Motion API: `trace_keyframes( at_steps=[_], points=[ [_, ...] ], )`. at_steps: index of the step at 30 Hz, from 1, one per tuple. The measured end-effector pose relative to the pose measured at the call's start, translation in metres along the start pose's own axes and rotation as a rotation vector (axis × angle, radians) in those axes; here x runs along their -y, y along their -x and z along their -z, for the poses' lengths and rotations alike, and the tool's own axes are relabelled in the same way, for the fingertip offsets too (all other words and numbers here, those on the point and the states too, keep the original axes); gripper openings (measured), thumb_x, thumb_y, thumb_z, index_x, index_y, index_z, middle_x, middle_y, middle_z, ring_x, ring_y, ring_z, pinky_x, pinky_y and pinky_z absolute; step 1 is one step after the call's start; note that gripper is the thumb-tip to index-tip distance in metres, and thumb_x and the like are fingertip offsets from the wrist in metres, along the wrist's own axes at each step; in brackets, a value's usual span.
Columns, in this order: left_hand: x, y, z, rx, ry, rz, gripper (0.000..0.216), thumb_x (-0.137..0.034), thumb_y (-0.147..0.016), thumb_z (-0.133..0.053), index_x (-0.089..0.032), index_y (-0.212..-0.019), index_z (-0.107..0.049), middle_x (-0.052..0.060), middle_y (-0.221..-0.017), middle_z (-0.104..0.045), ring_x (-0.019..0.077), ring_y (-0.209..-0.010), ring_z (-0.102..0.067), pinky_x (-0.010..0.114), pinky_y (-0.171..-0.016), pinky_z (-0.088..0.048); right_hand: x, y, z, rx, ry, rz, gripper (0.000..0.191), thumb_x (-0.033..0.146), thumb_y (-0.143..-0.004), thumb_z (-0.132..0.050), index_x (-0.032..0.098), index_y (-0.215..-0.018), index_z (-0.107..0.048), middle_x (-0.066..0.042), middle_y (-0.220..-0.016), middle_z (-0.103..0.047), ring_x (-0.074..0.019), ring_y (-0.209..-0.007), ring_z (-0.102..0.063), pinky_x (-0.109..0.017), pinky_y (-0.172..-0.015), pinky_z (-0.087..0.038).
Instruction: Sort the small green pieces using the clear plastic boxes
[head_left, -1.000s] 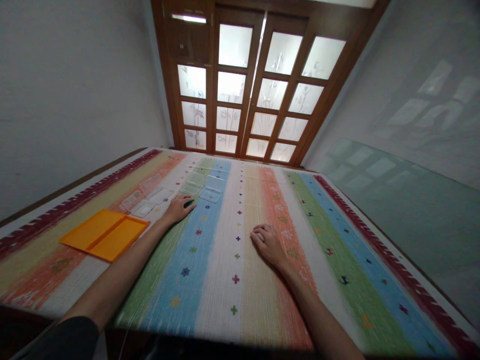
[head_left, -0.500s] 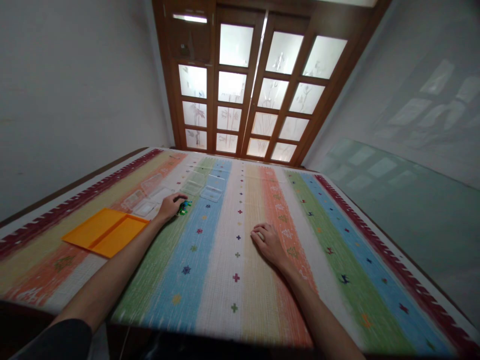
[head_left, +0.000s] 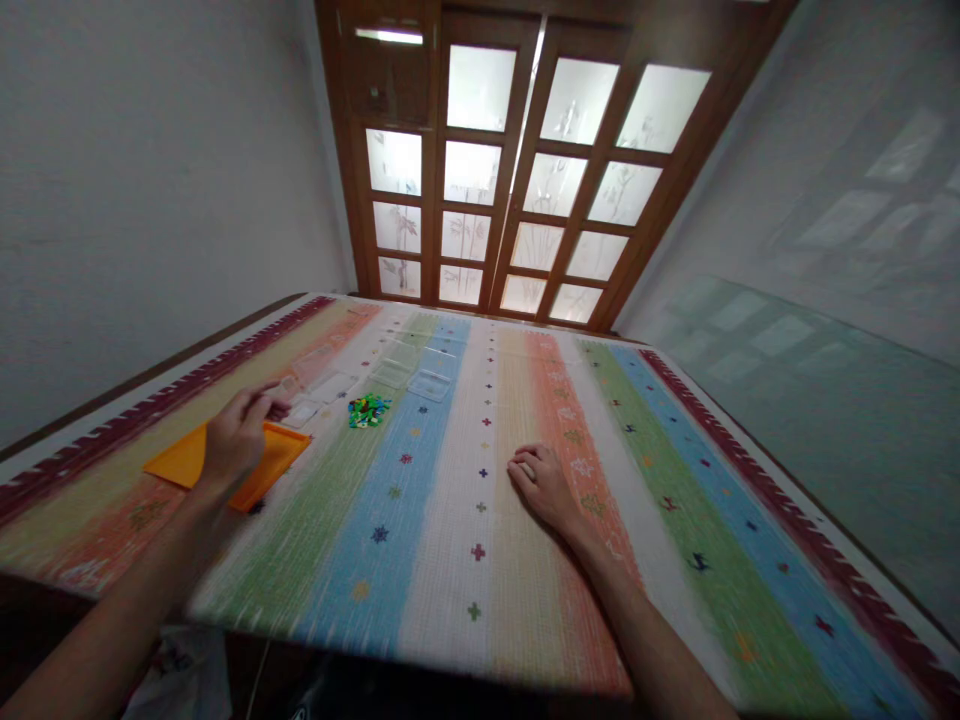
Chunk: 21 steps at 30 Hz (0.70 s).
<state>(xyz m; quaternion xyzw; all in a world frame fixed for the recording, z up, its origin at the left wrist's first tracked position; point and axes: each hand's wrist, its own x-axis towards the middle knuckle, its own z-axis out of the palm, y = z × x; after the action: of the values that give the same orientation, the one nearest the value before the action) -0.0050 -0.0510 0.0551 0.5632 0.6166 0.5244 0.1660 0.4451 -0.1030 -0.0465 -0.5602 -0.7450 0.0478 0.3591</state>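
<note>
My left hand [head_left: 238, 432] is over the orange tray [head_left: 281, 465] on the left, covering part of it. Its fingers are pressed together and point right; whatever they may pinch is too small and blurred to make out. Right of the tray lies a loose pile of small green, blue and yellow pieces [head_left: 366, 411], with no hand touching it. My right hand [head_left: 541, 485] rests on the striped tablecloth [head_left: 450, 560], its fingers loosely bent and apart, with nothing in them.
Behind the pile lie clear plastic boxes [head_left: 430, 386], with more clear plastic cases [head_left: 304, 411] beyond the tray. A wooden door with glass panes [head_left: 480, 160] stands past the table's far edge. Walls rise on both sides.
My left hand has moved from the pile of small pieces leftward and nearer, to above the orange tray. The pile is now uncovered. My right hand stays in place; the view shifts slightly.
</note>
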Motion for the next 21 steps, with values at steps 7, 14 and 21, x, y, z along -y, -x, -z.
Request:
trace_keyframes(
  at_steps=[7,14,21],
  points=[
    [0.051,0.053,0.03,0.128,-0.591,-0.294,0.035,-0.048,-0.077,-0.054,-0.019,-0.092,-0.065,0.008,-0.087,-0.065,0.0284,-0.091,-0.062,0.044,-0.093,-0.051,0.0,0.0,-0.001,-0.028,-0.048,-0.016,0.024,0.032,-0.095,-0.055,0.019,-0.084,-0.071,-0.011,-0.102,-0.065,-0.0264,-0.099,-0.06,-0.044,-0.092,-0.046],
    [0.075,0.056,0.015,0.182,-0.621,-0.272,0.035,-0.047,-0.081,-0.044,-0.019,-0.083,-0.065,0.014,-0.09,-0.067,0.0325,-0.094,-0.064,0.045,-0.09,-0.052,-0.002,0.002,-0.001,-0.095,-0.102,-0.04,0.024,0.034,-0.094,-0.054,0.019,-0.088,-0.072,-0.013,-0.106,-0.062,-0.028,-0.106,-0.058,-0.045,-0.095,-0.047],
    [0.033,0.049,0.009,0.103,-0.434,-0.255,0.033,-0.042,-0.082,-0.054,-0.017,-0.1,-0.064,0.008,-0.087,-0.064,0.0259,-0.083,-0.061,0.041,-0.082,-0.052,-0.003,0.002,-0.002,-0.109,-0.11,-0.048,0.025,0.035,-0.093,-0.055,0.019,-0.086,-0.073,-0.014,-0.107,-0.062,-0.0282,-0.105,-0.058,-0.046,-0.095,-0.048]
  ],
)
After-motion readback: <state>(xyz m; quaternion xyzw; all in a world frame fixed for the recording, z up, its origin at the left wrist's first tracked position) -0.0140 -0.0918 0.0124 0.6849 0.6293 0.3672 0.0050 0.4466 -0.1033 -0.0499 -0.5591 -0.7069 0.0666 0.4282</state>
